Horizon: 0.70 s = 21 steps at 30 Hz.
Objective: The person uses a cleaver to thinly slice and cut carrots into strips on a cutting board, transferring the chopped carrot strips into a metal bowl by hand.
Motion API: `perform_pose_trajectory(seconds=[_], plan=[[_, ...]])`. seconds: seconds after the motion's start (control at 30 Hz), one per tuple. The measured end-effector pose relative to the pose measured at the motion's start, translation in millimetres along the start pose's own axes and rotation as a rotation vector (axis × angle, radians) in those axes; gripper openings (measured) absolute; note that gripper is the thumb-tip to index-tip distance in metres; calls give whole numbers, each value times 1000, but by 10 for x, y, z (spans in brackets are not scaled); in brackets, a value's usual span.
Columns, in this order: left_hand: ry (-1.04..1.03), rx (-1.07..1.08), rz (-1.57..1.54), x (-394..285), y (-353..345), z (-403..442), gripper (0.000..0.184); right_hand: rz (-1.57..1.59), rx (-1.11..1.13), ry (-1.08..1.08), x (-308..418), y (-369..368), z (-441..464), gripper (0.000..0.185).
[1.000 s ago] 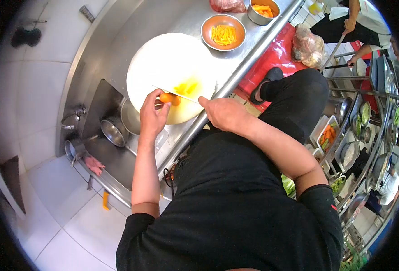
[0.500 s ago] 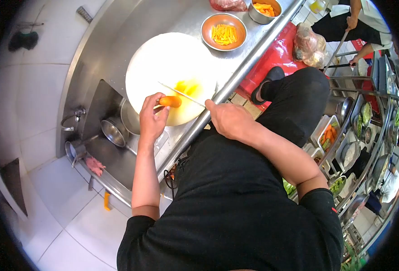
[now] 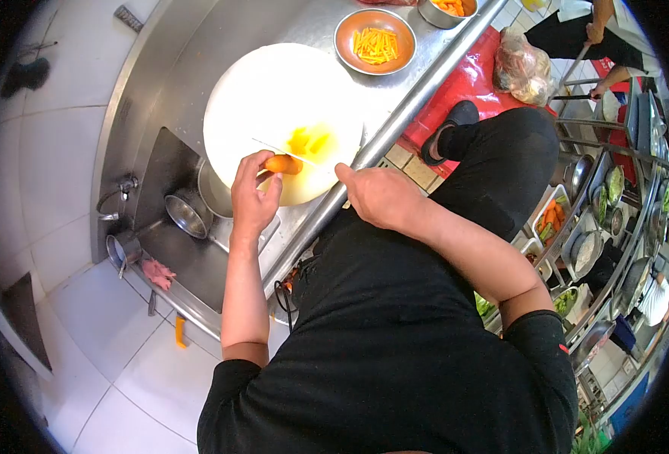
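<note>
My left hand [image 3: 254, 203] pinches an orange carrot piece [image 3: 283, 164] with its fingertips near the front edge of a round white cutting board [image 3: 247, 91]. In my right hand [image 3: 384, 197] is a knife [image 3: 269, 146]; the fist covers its handle, and the thin blade lies along the far side of the carrot, seen nearly edge-on. Just beyond the blade, a small heap of yellow-orange cut pieces [image 3: 312, 139] rests on the board, washed out by glare. Whether the blade has entered the carrot, I cannot tell.
Behind the board, a bowl [image 3: 343, 44] holds carrot strips, and a metal bowl [image 3: 437, 17] contains orange pieces. A sink with a metal pot [image 3: 188, 216] lies left. A rounded steel rail [image 3: 395, 125] edges the counter. Another person's hand [image 3: 594, 32] grips a pole at upper right.
The knife blade has come closer to the carrot, now along its edge. My view has shifted slightly, moving the board and bowls up in the picture. Both hands keep their holds.
</note>
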<state>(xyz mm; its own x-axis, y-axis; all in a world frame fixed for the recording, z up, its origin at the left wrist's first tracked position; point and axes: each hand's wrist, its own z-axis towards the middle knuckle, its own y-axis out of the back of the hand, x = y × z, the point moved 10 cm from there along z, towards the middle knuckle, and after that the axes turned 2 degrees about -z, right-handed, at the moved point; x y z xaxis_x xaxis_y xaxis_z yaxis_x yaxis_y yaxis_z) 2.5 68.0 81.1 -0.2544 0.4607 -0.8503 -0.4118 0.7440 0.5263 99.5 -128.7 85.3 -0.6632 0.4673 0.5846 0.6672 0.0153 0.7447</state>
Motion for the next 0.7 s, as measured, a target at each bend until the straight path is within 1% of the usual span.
perform_pose_trajectory(seconds=[0.27, 0.4, 0.47, 0.53, 0.7], plan=[[16, 25, -3, -7, -20, 18, 42, -26, 69, -30, -110, -63, 70, 24], [-26, -2, 0, 13, -3, 18, 43, -12, 28, -12, -153, -70, 76, 22], [-1, -7, 11, 34, 1, 20, 41, -10, 19, -6, -117, -65, 56, 22], [13, -23, 39, 12, 12, 29, 40, 31, -47, -22, -72, 16, 0, 21], [18, -53, 98, 0, -4, 31, 40, 3, -36, -6, 135, 188, -126, 20]])
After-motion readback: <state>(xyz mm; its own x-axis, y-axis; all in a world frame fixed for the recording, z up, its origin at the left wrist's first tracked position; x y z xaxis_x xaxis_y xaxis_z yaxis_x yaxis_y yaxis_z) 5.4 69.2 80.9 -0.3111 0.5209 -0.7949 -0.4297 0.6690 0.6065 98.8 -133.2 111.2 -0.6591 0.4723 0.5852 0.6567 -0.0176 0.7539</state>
